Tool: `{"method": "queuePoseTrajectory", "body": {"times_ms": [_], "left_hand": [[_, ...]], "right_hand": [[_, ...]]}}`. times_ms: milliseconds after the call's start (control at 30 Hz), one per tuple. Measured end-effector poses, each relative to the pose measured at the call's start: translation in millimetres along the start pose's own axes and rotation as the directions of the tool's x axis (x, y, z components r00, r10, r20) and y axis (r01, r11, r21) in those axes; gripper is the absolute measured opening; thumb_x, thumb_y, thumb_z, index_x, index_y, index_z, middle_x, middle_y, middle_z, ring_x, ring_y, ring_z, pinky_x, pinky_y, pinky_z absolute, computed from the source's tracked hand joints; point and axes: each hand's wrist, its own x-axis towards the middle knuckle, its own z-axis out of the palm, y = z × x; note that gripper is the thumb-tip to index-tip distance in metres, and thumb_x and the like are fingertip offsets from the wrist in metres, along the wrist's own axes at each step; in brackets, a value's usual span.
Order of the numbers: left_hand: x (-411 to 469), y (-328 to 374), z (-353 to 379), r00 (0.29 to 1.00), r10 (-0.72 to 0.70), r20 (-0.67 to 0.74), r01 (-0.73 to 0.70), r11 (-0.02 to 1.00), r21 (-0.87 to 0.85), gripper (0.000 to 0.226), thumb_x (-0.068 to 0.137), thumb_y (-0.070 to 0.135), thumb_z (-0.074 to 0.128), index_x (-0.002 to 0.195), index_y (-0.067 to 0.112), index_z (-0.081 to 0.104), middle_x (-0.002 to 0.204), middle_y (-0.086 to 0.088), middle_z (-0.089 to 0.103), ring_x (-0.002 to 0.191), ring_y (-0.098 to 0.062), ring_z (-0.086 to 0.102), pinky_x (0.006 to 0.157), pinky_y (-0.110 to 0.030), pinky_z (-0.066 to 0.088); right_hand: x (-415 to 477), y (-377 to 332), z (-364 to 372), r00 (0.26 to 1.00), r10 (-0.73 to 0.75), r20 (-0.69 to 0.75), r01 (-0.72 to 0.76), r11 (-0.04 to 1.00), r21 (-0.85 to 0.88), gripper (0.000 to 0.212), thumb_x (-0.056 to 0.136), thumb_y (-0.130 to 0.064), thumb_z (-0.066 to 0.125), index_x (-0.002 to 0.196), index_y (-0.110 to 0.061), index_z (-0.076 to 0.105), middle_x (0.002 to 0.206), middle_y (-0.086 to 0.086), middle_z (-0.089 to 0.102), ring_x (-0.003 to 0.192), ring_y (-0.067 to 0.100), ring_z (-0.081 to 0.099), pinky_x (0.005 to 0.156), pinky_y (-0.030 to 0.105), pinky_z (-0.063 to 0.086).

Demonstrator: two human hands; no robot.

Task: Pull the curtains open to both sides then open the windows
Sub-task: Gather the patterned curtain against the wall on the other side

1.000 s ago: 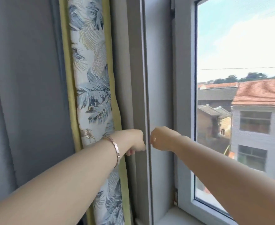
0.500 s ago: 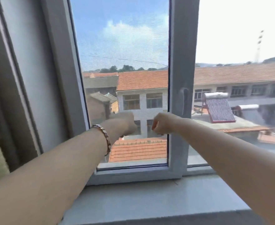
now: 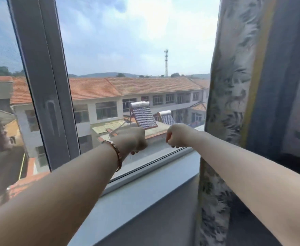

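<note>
Left hand (image 3: 133, 139) fisted, right hand (image 3: 176, 134) fisted, arms outstretched, apart

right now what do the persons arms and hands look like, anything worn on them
Both forearms are bare, with no sleeves in view. The left hand has a rose-gold link bracelet around its wrist, made of small metal segments. The right hand has nothing on its wrist, and dark polish seems to show on its curled fingertips. No gloves or watch are visible; rings cannot be judged.
</note>
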Motion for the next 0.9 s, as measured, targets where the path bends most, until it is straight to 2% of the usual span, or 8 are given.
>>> {"method": "queuePoseTrajectory", "body": {"times_ms": [100, 233, 500, 600, 667, 767, 833, 900], "left_hand": [[40, 60, 13, 0.998, 0.069, -0.002, -0.069, 0.997, 0.014, 0.021, 0.092, 0.019, 0.045, 0.092, 0.008, 0.062, 0.082, -0.005, 0.072, 0.075, -0.019, 0.071, 0.077, -0.032, 0.057], [91, 132, 25, 0.987, 0.147, -0.063, -0.15, 0.988, -0.039, 0.025, 0.092, 0.021, 0.045, 0.093, 0.007, 0.065, 0.077, -0.005, 0.069, 0.074, -0.02, 0.068, 0.073, -0.029, 0.052], [221, 239, 52, 0.917, 0.321, -0.236, -0.358, 0.924, -0.133, 0.03, 0.088, 0.024, 0.05, 0.115, 0.013, 0.057, 0.118, -0.01, 0.06, 0.103, -0.03, 0.061, 0.087, -0.041, 0.053], [283, 267, 70, 0.926, 0.305, -0.221, -0.355, 0.903, -0.24, 0.057, 0.082, 0.021, 0.055, 0.135, 0.024, 0.034, 0.133, -0.018, 0.038, 0.108, -0.039, 0.053, 0.09, -0.048, 0.052], [326, 286, 76, 0.946, 0.26, -0.191, -0.313, 0.882, -0.352, 0.074, 0.079, 0.022, 0.056, 0.141, 0.035, 0.018, 0.142, -0.02, 0.02, 0.11, -0.044, 0.049, 0.09, -0.05, 0.051], [384, 317, 78, 0.949, 0.254, -0.186, -0.312, 0.844, -0.437, 0.082, 0.08, 0.034, 0.052, 0.142, 0.04, -0.001, 0.149, -0.016, 0.001, 0.113, -0.046, 0.046, 0.091, -0.052, 0.05], [421, 342, 75, 0.929, 0.299, -0.218, -0.369, 0.781, -0.505, 0.074, 0.084, 0.037, 0.046, 0.14, 0.042, -0.001, 0.145, -0.016, 0.011, 0.1, -0.042, 0.054, 0.087, -0.049, 0.053], [453, 365, 77, 0.901, 0.351, -0.255, -0.432, 0.687, -0.584, 0.073, 0.086, 0.031, 0.049, 0.142, 0.04, 0.003, 0.13, -0.019, 0.034, 0.089, -0.039, 0.06, 0.08, -0.047, 0.057]], "right_hand": [[4, 69, -17, 0.995, 0.087, -0.058, -0.089, 0.996, -0.033, 0.025, 0.085, -0.01, 0.049, 0.098, -0.01, 0.071, 0.105, 0.012, 0.069, 0.093, 0.025, 0.065, 0.082, 0.037, 0.056], [14, 146, -37, 0.976, 0.162, -0.145, -0.178, 0.979, -0.102, 0.024, 0.088, -0.015, 0.048, 0.103, -0.015, 0.067, 0.111, 0.007, 0.066, 0.097, 0.026, 0.062, 0.08, 0.036, 0.053], [69, 270, -64, 0.87, 0.297, -0.394, -0.352, 0.933, -0.074, 0.026, 0.089, -0.012, 0.042, 0.102, -0.015, 0.065, 0.114, 0.006, 0.062, 0.096, 0.027, 0.059, 0.067, 0.029, 0.043], [108, 313, -66, 0.781, 0.334, -0.528, -0.404, 0.915, -0.019, 0.022, 0.091, -0.017, 0.047, 0.107, -0.014, 0.062, 0.118, 0.006, 0.056, 0.096, 0.026, 0.057, 0.066, 0.029, 0.042], [137, 341, -73, 0.717, 0.363, -0.596, -0.458, 0.889, -0.01, 0.035, 0.09, -0.022, 0.052, 0.125, -0.016, 0.049, 0.134, 0.008, 0.044, 0.11, 0.029, 0.051, 0.08, 0.036, 0.046], [175, 378, -88, 0.614, 0.388, -0.687, -0.569, 0.821, -0.045, 0.061, 0.089, -0.029, 0.055, 0.142, -0.03, 0.024, 0.149, 0.018, 0.018, 0.131, 0.039, 0.028, 0.106, 0.046, 0.032], [199, 404, -97, 0.574, 0.407, -0.711, -0.57, 0.821, 0.009, 0.063, 0.09, -0.03, 0.053, 0.142, -0.036, 0.019, 0.145, 0.022, 0.021, 0.126, 0.041, 0.032, 0.101, 0.047, 0.036], [218, 428, -102, 0.579, 0.41, -0.705, -0.49, 0.866, 0.101, 0.064, 0.09, -0.025, 0.053, 0.141, -0.037, 0.017, 0.132, 0.02, 0.033, 0.114, 0.038, 0.043, 0.088, 0.043, 0.042]]}}
